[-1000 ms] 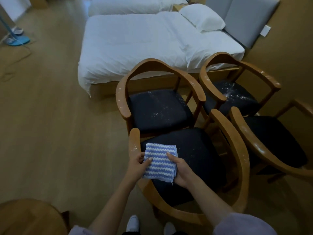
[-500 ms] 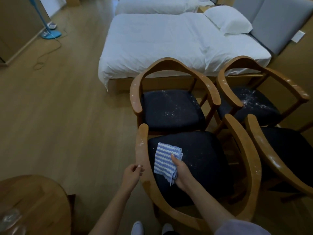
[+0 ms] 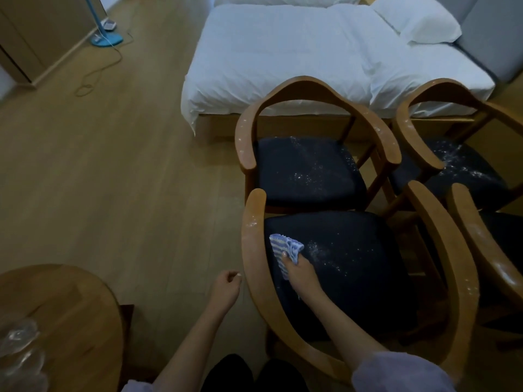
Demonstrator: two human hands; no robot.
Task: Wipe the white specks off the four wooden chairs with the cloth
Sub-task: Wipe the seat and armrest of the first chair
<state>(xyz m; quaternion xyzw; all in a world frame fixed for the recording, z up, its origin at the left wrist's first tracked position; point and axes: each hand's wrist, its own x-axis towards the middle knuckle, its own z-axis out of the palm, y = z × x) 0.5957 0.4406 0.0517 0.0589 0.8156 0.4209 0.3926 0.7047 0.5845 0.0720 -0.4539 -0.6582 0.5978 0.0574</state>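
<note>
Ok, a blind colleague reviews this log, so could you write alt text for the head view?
The right hand grips a striped cloth against the nearest chair's dark, white-specked seat, while the left hand hangs loosely curled outside its armrest. Three more chairs stand beyond, beside a white bed.

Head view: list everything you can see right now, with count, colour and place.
wooden chairs: four, brown with dark seats, grouped centre-right
white specks: many, on seats and armrests
cloth: one, blue-and-white striped, on the nearest chair's seat
bed: one, white, behind the chairs
pillow: one, white, upper right
headboard: grey, upper right
round table: one, brown wood, lower left
clear plastic: crumpled, on the table
stand base: one, blue, upper left
left hand: loosely curled, empty, beside the nearest chair's armrest
right hand: holds the cloth against the seat
</note>
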